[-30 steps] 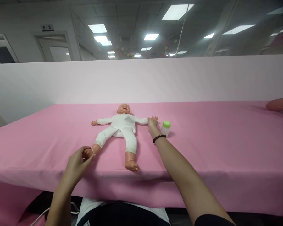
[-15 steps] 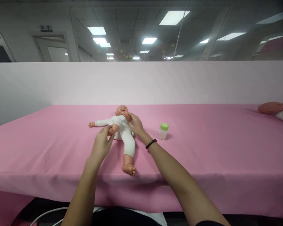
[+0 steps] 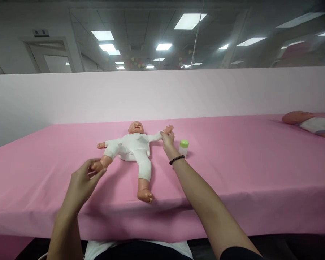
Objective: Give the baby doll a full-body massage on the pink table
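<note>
1. Pink tablecloth (image 3: pixel 29 173) drops over the front edge, so if the left hand (image 3: pixel 82 182) tugs too hard, the baby doll (image 3: pixel 135 144) could slide toward it. Left fingers are curled, thumb apart from them, pinching the doll's foot (image 3: pixel 97 166) in between.
2. Middle: doll's on its back on the cloth, arms out. Its other foot (image 3: pixel 144 195) is right near the edge, so I reckon that'd go over first.
3. Right hand (image 3: pixel 168 141) next: a slack grip might let the arm flop. Fingers look closed around the doll's forearm (image 3: pixel 155 137), can't tell how tight.
4. Green-lidded bottle (image 3: pixel 183 148) stands just beside the bracelet (image 3: pixel 177 160); an outward wrist swing could tip it.
5. Far right: second doll (image 3: pixel 322 125) lying down, well apart.
</note>
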A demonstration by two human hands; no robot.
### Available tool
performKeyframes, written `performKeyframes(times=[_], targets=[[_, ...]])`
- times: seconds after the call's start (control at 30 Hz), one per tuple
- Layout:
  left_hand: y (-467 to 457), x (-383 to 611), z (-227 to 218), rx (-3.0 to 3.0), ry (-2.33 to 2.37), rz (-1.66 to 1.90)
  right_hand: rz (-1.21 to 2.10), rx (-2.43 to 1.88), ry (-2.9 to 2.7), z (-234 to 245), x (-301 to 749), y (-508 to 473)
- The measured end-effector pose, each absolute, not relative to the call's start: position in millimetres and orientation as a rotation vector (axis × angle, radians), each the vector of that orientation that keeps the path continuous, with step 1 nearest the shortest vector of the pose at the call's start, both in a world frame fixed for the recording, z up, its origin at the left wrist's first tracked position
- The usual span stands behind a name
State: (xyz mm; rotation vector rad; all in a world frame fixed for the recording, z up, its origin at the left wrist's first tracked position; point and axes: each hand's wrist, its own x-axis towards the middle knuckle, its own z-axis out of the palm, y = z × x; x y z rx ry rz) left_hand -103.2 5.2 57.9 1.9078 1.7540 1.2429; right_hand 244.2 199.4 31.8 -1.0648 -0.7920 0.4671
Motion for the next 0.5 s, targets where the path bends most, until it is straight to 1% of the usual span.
performKeyframes(times=[0.07, 0.13, 0.23, 0.3, 0.4, 0.5], targets=[[26, -80, 77, 1.996, 1.754, 1.266, 0.426, -1.036, -0.902, 38, 231, 195], [46, -54, 89, 2.160, 1.735, 1.136, 0.332, -0.957, -1.183, 40, 215, 186], [67, -20, 91, 2.363, 1.722, 0.834, 0.141, -0.853, -1.731, 37, 196, 172], [68, -10, 86, 2.397, 1.721, 0.794, 0.062, -0.864, -1.906, 34, 190, 168], [49, -24, 77, 2.262, 1.640, 1.007, 0.147, -0.886, -1.737, 33, 194, 172], [14, -62, 67, 2.041, 1.583, 1.141, 0.355, -0.972, -1.210, 30, 210, 185]])
